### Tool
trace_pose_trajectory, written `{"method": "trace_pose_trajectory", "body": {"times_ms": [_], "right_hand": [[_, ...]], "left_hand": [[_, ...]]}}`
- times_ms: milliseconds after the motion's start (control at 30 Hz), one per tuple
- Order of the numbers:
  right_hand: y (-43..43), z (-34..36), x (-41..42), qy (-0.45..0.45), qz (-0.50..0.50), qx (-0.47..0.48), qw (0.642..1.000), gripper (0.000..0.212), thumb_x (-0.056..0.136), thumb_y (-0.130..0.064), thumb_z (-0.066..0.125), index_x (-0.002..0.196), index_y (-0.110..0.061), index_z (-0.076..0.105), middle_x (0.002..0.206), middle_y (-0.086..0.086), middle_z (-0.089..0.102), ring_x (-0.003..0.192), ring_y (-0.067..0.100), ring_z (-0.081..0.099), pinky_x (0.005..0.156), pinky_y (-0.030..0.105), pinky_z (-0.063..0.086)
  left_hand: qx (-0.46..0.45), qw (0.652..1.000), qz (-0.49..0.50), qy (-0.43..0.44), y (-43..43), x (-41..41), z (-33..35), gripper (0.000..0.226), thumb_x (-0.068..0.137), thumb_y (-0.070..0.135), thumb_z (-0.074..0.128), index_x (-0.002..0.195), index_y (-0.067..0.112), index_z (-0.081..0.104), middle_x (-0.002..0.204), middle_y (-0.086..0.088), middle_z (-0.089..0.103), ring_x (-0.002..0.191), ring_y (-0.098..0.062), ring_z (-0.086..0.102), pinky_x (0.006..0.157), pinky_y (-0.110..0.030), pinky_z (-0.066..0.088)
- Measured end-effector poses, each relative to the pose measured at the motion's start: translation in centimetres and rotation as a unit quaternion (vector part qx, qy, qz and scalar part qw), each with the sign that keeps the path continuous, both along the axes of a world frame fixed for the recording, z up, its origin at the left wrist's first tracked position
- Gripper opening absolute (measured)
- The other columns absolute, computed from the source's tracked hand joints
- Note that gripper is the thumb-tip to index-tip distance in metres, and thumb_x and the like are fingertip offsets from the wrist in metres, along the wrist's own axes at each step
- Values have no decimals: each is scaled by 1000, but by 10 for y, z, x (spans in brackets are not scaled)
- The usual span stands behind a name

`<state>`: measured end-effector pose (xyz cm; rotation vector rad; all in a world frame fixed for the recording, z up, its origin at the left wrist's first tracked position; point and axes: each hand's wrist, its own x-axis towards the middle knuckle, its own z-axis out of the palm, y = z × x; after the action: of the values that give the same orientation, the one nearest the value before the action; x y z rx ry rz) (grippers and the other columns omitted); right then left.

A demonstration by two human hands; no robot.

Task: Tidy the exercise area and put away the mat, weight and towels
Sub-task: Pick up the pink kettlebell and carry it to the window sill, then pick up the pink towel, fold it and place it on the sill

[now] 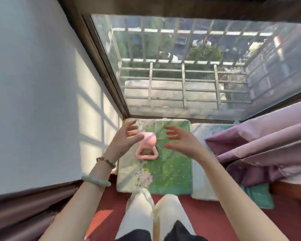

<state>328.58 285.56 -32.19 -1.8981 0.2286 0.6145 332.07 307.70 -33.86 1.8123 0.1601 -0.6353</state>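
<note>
Both hands are held out, empty, with fingers spread and loosely bent. The left hand [127,138] hovers at the left edge of the pink weight [150,140], its thumb crossing in front of the rounded body; whether it touches cannot be told. The right hand [182,141] is off to the weight's right, palm turned toward it and clear of it. The left wrist wears a beaded bracelet [106,162] and, lower on the forearm, a smooth pale green bangle [95,181]. The weight is a matte, smooth kettlebell shape lying on its side, with its rounded triangular handle pointing toward the person. It rests on the far left part of a quilted green cushion [172,167] with a white floral border. Just beside that, to the right, lies a second cushion [200,180] in white and teal, partly under a folded, glossy purple curtain [260,141]. White trouser legs [139,214] stand on a red floor [215,220]. Beyond the cushions is a dark-framed window [181,66] with metal bars outside, and a plain white wall [33,101] on the left carries sunlit squares.
</note>
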Motion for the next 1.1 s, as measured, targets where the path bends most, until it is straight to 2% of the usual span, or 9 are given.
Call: {"method": "trace_pose_trajectory", "body": {"times_ms": [67, 133, 233, 400, 533, 667, 833, 1000, 1100], "right_hand": [[-3, 67, -9, -55, -60, 36, 996, 56, 76, -3, 73, 118, -34, 53, 118, -1, 58, 111, 18, 58, 91, 29, 49], [-6, 133, -17, -102, -101, 73, 987, 61, 75, 2, 72, 111, -43, 51, 120, -3, 58, 110, 14, 58, 91, 26, 49], [-11, 222, -33, -151, -115, 102, 977, 71, 75, 2, 74, 117, -48, 45, 124, -7, 54, 113, 4, 55, 91, 22, 49], [-18, 322, -64, -224, -113, 109, 962, 82, 74, 0, 76, 128, -47, 35, 134, -2, 48, 122, 10, 50, 96, 26, 47], [-29, 359, -88, -262, -112, 95, 954, 88, 72, 2, 77, 129, -47, 30, 136, -1, 43, 124, 13, 48, 98, 31, 46], [-40, 375, -112, -278, -126, 77, 949, 90, 72, -2, 78, 136, -42, 28, 138, -2, 42, 126, 13, 46, 102, 33, 44], [-42, 388, -138, -285, -166, 43, 943, 93, 72, -2, 78, 138, -42, 27, 134, -10, 44, 126, 9, 45, 102, 29, 43], [-42, 394, -175, -267, -218, -3, 939, 96, 72, -6, 79, 141, -42, 22, 141, -5, 40, 130, 11, 41, 105, 28, 39], [-41, 398, -206, -264, -287, -11, 921, 95, 72, -3, 78, 141, -40, 24, 140, -6, 41, 131, 10, 40, 108, 32, 37]], "left_hand": [[-41, 998, 18, -40, -6, -7, 73, 63, 78, 7, 74, 132, 19, 44, 125, -8, 56, 104, -14, 59, 90, -25, 52], [-84, 993, 35, -81, -12, -16, 144, 59, 80, 0, 69, 129, 21, 44, 125, -9, 57, 104, -12, 61, 85, -21, 52], [-129, 984, 23, -118, -17, -32, 235, 69, 76, 3, 71, 134, 21, 41, 128, -6, 55, 110, -16, 60, 91, -29, 51], [-148, 974, -23, -172, -23, -60, 335, 85, 66, 13, 81, 134, 36, 35, 130, 1, 52, 115, -14, 58, 94, -31, 50], [-146, 965, -65, -206, -31, -76, 373, 94, 62, 18, 81, 138, 34, 28, 132, 3, 49, 116, -12, 57, 93, -28, 50], [-139, 958, -109, -224, -40, -89, 389, 93, 58, 35, 81, 134, 46, 29, 134, 7, 47, 117, -10, 55, 96, -33, 49], [-134, 943, -182, -244, -53, -94, 402, 95, 67, 22, 83, 139, 39, 23, 137, 4, 46, 117, -6, 55, 99, -34, 48], [-139, 916, -275, -258, -68, -94, 412, 98, 63, 25, 79, 141, 39, 22, 137, 6, 45, 116, -4, 56, 96, -28, 49], [-157, 892, -338, -256, -82, -97, 412, 100, 62, 23, 81, 142, 38, 22, 138, 3, 46, 116, -4, 56, 95, -26, 49]]}}
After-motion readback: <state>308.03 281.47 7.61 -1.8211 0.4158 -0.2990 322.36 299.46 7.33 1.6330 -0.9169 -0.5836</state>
